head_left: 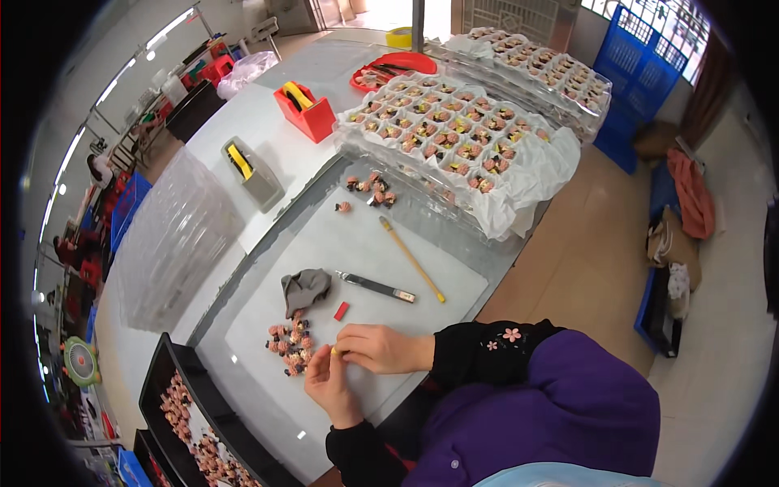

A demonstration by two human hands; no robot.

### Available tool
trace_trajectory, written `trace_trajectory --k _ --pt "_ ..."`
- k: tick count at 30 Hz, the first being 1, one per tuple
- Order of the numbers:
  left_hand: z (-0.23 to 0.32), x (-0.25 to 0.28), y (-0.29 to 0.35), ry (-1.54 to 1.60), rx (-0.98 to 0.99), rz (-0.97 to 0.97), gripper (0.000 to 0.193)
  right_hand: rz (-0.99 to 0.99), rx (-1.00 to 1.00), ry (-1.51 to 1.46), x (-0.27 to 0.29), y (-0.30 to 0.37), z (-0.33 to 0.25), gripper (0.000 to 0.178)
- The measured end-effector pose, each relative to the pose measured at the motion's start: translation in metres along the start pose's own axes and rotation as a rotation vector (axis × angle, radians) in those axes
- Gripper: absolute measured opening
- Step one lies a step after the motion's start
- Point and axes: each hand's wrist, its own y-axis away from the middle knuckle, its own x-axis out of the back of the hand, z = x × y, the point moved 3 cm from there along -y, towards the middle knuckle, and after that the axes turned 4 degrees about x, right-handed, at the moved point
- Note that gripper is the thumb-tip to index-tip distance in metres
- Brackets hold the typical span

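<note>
Close together over the near part of the white work sheet [406, 321], my left hand [333, 394] and my right hand [380, 349] meet at the fingertips. Both are closed in a pinch on a small yellowish piece [334, 351], mostly covered by the fingers. Just left of them lies a pile of small pink-and-dark figurines [288, 345]. Beyond the pile is a crumpled dark grey lump [307, 290], perhaps cloth or putty. A small red block [342, 311], a slim dark tool like a craft knife [376, 286] and a wooden stick [412, 260] rest farther off.
More figurines [377, 195] lie at the sheet's far end. A black tray [231, 418] of figurines stands at the near left. Clear trays with white liners [560, 154] hold rows of them. Beyond are a red tape dispenser [312, 122], a grey one [264, 191] and a red dish [418, 61].
</note>
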Motion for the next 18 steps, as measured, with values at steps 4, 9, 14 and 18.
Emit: trace_trajectory --k 4,9,14,18 --pt "0.01 -0.006 0.0 0.098 0.031 -0.014 0.02 0.099 0.016 -0.025 0.003 -0.004 0.001 0.02" --pt "0.004 -0.002 -0.005 0.164 0.036 -0.148 0.026 0.088 -0.113 -0.23 0.009 -0.004 0.009 0.019" --pt "0.006 -0.01 0.0 0.148 0.065 -0.229 0.031 0.127 -0.041 -0.172 0.021 -0.004 0.002 0.019" --pt "0.01 -0.015 0.003 0.156 0.072 -0.305 0.035 0.193 -0.177 -0.252 0.064 -0.007 -0.005 0.019"
